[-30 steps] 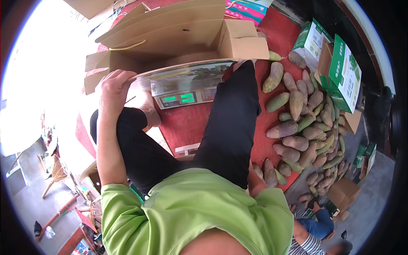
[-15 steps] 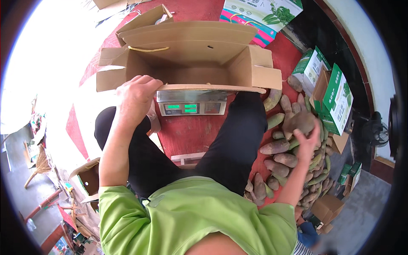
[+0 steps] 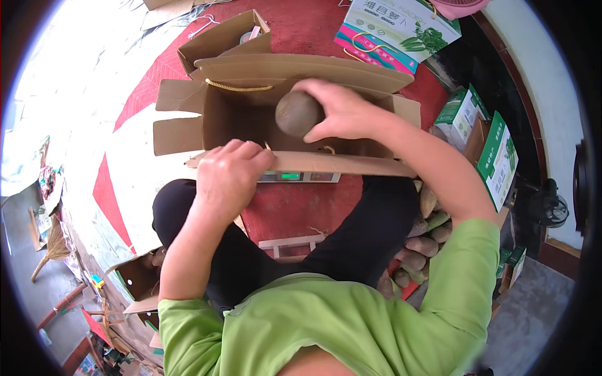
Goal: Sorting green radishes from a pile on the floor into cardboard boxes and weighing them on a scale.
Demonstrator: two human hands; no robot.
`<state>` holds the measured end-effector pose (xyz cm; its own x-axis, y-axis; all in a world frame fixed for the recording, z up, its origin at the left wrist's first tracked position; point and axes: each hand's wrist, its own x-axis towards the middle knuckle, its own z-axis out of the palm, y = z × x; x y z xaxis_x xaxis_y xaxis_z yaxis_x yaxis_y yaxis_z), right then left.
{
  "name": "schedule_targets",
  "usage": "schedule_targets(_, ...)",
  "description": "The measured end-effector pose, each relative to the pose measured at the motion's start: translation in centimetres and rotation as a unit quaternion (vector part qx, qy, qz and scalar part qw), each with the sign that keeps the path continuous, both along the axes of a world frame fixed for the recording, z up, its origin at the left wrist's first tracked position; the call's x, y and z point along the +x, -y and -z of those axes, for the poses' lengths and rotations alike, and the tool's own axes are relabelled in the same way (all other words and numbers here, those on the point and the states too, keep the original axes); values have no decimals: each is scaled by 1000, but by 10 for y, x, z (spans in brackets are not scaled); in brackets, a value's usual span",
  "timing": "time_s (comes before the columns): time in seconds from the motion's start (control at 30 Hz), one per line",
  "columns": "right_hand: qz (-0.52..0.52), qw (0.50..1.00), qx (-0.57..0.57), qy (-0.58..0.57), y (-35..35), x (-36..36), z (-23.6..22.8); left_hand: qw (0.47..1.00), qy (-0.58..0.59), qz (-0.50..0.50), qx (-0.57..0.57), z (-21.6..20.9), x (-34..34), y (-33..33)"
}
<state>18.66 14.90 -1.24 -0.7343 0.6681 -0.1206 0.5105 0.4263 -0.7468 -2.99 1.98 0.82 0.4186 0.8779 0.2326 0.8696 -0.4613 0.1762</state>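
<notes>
As I watched from afar, the fingers (image 3: pixel 313 89) of the right hand (image 3: pixel 348 113) curved round a brown root vegetable (image 3: pixel 295 114), its rounded side jutting out left of them at the open carton (image 3: pixel 307 66); how deep, I couldn't tell. Lower left, the left hand (image 3: pixel 227 178) pinched the near flap (image 3: pixel 357 165) in its fingers, a scale (image 3: pixel 307 177) showing just right of them.

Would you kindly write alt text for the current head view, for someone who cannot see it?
A person's right hand holds a brownish root vegetable over an open cardboard box while the left hand grips its near flap. More vegetables lie piled to the right.
</notes>
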Motion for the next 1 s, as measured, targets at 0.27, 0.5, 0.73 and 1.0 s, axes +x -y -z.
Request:
schedule_targets(0.27,-109,971,-63,204,-27,-86,120,1000,6,24,11,4,-3,-3)
schedule_targets(0.5,-95,952,-44,286,-16,-112,165,999,17,24,13,7,-2,-6)
schedule_targets(0.73,-154,982,-42,103,-23,-86,41,1000,18,-5,14,4,-2,-6)
schedule_targets(1.0,205,928,11,-312,53,88,-91,999,25,-34,-16,-1,13,-7)
